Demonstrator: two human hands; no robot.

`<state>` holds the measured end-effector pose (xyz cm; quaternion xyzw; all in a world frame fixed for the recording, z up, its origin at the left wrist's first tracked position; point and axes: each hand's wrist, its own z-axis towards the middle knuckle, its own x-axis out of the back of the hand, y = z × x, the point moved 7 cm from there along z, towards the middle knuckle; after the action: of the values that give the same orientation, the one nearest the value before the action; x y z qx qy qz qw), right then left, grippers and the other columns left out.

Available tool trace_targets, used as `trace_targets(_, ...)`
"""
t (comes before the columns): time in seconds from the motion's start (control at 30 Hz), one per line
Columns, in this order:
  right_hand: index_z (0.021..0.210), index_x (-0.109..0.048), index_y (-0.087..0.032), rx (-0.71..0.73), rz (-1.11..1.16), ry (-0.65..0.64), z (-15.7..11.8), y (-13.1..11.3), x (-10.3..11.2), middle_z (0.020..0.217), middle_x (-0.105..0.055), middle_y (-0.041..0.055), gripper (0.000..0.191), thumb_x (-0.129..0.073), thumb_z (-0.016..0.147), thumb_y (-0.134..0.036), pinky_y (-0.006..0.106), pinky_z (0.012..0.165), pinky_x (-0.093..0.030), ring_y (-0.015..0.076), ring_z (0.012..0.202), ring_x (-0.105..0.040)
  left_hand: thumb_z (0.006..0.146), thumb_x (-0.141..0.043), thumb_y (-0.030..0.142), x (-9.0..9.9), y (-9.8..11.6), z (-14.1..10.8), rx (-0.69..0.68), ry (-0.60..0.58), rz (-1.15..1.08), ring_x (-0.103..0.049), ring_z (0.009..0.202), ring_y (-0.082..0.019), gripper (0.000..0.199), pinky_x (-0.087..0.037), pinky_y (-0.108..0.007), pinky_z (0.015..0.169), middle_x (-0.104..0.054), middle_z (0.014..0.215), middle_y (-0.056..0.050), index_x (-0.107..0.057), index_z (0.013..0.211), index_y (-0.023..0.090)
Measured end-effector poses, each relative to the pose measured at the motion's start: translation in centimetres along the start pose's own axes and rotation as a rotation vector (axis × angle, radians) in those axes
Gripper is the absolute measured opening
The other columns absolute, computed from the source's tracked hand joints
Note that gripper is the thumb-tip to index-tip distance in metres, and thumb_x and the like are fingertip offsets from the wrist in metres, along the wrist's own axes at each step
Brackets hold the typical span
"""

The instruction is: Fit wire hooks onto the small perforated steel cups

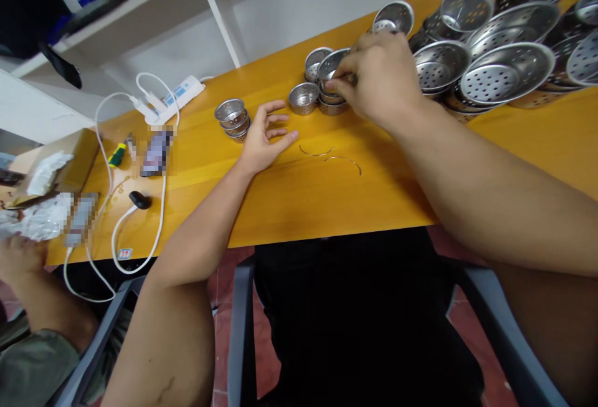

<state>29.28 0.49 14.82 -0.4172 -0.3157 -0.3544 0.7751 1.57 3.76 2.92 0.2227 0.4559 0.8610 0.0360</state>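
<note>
My right hand (378, 73) reaches to the group of small metal cups, its thumb and fingers pinched on the rim of a small perforated cup (328, 65) that sits over another one. Beside it on the left stand two more small cups, one in front (303, 98) and one behind (318, 61). My left hand (266, 136) rests on its side on the table, fingers apart and curved, holding nothing. Just left of it is a stack of small cups (231, 119). Two thin curved wires (346, 159) lie on the table in front of the cups.
Many larger perforated metal bowls (507, 73) crowd the back right of the table (299, 201). To the left are a power strip (180, 98), white cables, a blurred phone (156, 153), a green-yellow tool (118, 155) and a cardboard box (79, 161). Another person's hand (21, 254) is at the far left.
</note>
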Motion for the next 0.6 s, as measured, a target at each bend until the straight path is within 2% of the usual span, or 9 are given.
trace_targets(0.13, 0.091, -0.078, -0.037, 0.046, 0.271, 0.006, 0.3, 1.0, -1.9, 0.116, -0.081, 0.0179, 0.064, -0.069, 0.11, -0.097, 0.075, 0.141, -0.042, 0.0502, 0.153, -0.054, 0.099, -0.094, 0.085, -0.2, 1.0, 0.0, -0.022, -0.027, 0.039, -0.076, 0.15, -0.03, 0.083, -0.074, -0.045, 0.115, -0.064, 0.176, -0.015, -0.066, 0.159, 0.035)
trace_targets(0.2, 0.089, -0.075, -0.033, 0.039, 0.233, 0.012, 0.3, 1.0, -2.3, 0.118, -0.081, 0.0192, 0.069, -0.067, 0.111, -0.098, 0.077, 0.139, -0.042, 0.0503, 0.15, -0.057, 0.1, -0.092, 0.085, -0.3, 1.8, 0.0, -0.036, -0.041, 0.056, -0.077, 0.15, -0.03, 0.077, -0.075, -0.045, 0.115, -0.068, 0.172, -0.016, -0.071, 0.153, 0.033)
trace_targets(0.27, 0.098, -0.079, -0.029, -0.006, 0.092, 0.003, 0.0, 0.7, -2.1, 0.134, -0.08, 0.0229, 0.071, -0.064, 0.114, -0.096, 0.081, 0.136, -0.043, 0.0518, 0.145, -0.063, 0.102, -0.091, 0.083, -0.3, 2.7, 0.1, -0.052, -0.043, 0.079, -0.077, 0.15, -0.03, 0.07, -0.074, -0.044, 0.114, -0.071, 0.167, -0.015, -0.074, 0.148, 0.032)
trace_targets(0.33, 0.119, -0.085, -0.028, -0.037, 0.02, 0.02, -0.3, -0.1, -0.9, 0.153, -0.076, 0.0247, 0.066, -0.069, 0.114, -0.091, 0.078, 0.138, -0.045, 0.0532, 0.148, -0.064, 0.105, -0.089, 0.078, -0.1, 3.6, 0.1, -0.068, -0.03, 0.112, -0.076, 0.15, -0.029, 0.062, -0.073, -0.043, 0.115, -0.072, 0.166, -0.014, -0.076, 0.145, 0.032)
trace_targets(0.4, 0.135, -0.086, -0.033, -0.007, 0.073, 0.051, -0.7, -1.3, 0.9, 0.155, -0.077, 0.0216, 0.055, -0.075, 0.114, -0.082, 0.071, 0.139, -0.048, 0.0516, 0.153, -0.063, 0.107, -0.089, 0.071, 0.1, 4.4, 0.2, -0.082, -0.008, 0.143, -0.076, 0.148, -0.028, 0.055, -0.071, -0.042, 0.114, -0.074, 0.165, -0.013, -0.077, 0.143, 0.032)
trace_targets(0.43, 0.133, -0.087, -0.035, 0.031, 0.115, 0.052, -0.9, -2.0, 1.7, 0.147, -0.08, 0.0194, 0.045, -0.079, 0.115, -0.076, 0.067, 0.135, -0.052, 0.0495, 0.15, -0.066, 0.107, -0.09, 0.068, 0.3, 4.6, 0.3, -0.085, 0.001, 0.155, -0.076, 0.146, -0.028, 0.053, -0.071, -0.042, 0.114, -0.074, 0.165, -0.012, -0.078, 0.143, 0.032)
trace_targets(0.47, 0.127, -0.088, -0.036, 0.079, 0.142, 0.011, -1.0, -2.7, 2.2, 0.135, -0.084, 0.0168, 0.032, -0.084, 0.116, -0.065, 0.063, 0.128, -0.057, 0.0464, 0.142, -0.071, 0.107, -0.09, 0.066, 0.4, 4.9, 0.3, -0.084, 0.01, 0.165, -0.076, 0.145, -0.028, 0.051, -0.07, -0.042, 0.114, -0.074, 0.165, -0.012, -0.078, 0.142, 0.031)
trace_targets(0.53, 0.108, -0.087, -0.032, 0.13, 0.093, -0.196, -1.3, -3.9, 1.8, 0.109, -0.087, 0.0093, 0.013, -0.098, 0.108, -0.038, 0.053, 0.104, -0.062, 0.0362, 0.111, -0.08, 0.105, -0.092, 0.063, 0.4, 5.2, 0.3, -0.083, 0.006, 0.185, -0.077, 0.141, -0.027, 0.05, -0.069, -0.042, 0.112, -0.076, 0.162, -0.012, -0.079, 0.141, 0.031)
trace_targets(0.6, 0.095, -0.085, -0.028, 0.065, -0.046, -0.521, -2.1, -3.9, -0.3, 0.089, -0.084, 0.0023, 0.023, -0.107, 0.098, -0.023, 0.046, 0.082, -0.057, 0.0274, 0.084, -0.076, 0.105, -0.093, 0.06, 0.0, 5.5, 0.2, -0.096, -0.048, 0.203, -0.078, 0.135, -0.027, 0.049, -0.069, -0.042, 0.111, -0.079, 0.156, -0.011, -0.081, 0.142, 0.03)
